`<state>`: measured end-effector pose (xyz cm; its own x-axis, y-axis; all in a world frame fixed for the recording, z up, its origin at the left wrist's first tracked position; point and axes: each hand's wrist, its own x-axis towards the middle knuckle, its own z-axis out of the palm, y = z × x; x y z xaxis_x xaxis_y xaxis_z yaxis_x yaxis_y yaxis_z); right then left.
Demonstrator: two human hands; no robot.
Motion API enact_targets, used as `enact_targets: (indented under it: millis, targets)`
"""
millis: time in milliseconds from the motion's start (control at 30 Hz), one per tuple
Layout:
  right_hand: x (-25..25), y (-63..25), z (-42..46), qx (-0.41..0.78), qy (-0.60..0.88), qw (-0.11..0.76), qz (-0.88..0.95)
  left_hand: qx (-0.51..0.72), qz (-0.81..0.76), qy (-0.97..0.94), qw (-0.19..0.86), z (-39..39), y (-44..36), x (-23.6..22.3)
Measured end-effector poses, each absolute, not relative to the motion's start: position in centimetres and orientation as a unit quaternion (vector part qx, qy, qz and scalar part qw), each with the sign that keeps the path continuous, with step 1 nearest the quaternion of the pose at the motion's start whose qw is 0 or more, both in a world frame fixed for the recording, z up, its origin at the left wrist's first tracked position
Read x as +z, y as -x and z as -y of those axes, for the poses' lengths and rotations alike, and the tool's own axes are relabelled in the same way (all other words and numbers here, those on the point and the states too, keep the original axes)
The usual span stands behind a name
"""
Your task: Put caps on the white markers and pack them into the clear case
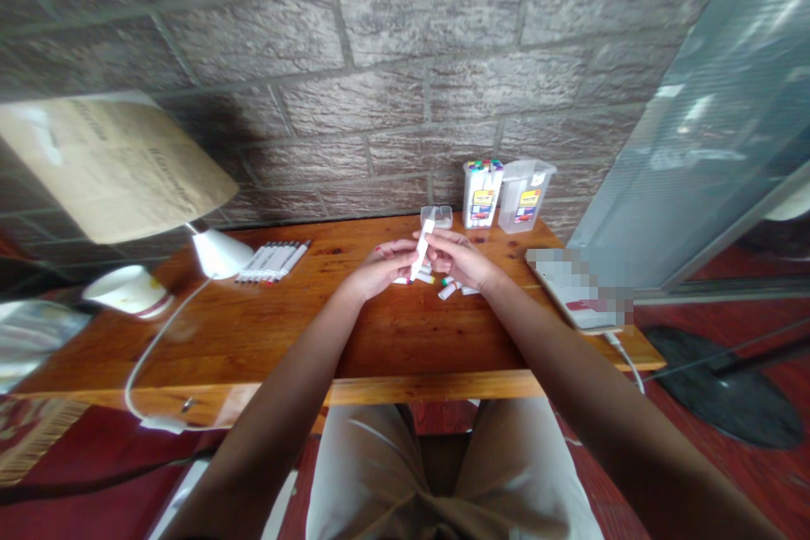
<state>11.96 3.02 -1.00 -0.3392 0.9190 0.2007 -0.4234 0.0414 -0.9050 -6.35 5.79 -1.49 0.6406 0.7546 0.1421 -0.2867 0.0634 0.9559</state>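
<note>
Over the middle of the wooden desk, a white marker (423, 248) is held tilted between both my hands. My left hand (382, 268) grips it from the left, fingers closed around its side. From the other side, my right hand (461, 258) pinches it near the upper part. Under and between the hands lie several loose white markers (448, 290) with coloured ends, partly hidden by my fingers. To the left, a row of white markers (274, 261) lies side by side on the desk.
At the back right stand a clear case full of markers (483, 196) and a clear plastic case (525, 198). A small clear lid (436, 217) lies behind my hands. The lamp (218, 253) and paper cup (130, 290) are left; a cabled tablet-like device (575, 291) is right.
</note>
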Motion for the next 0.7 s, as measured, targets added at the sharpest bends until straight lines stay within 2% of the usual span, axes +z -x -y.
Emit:
enact_targets:
  millis: [700]
  targets:
    - [-0.96,-11.84,-2.97,0.651,0.238,0.518,0.502,0.359,-0.201,-0.571,0.710,-5.87,6.34,-1.76]
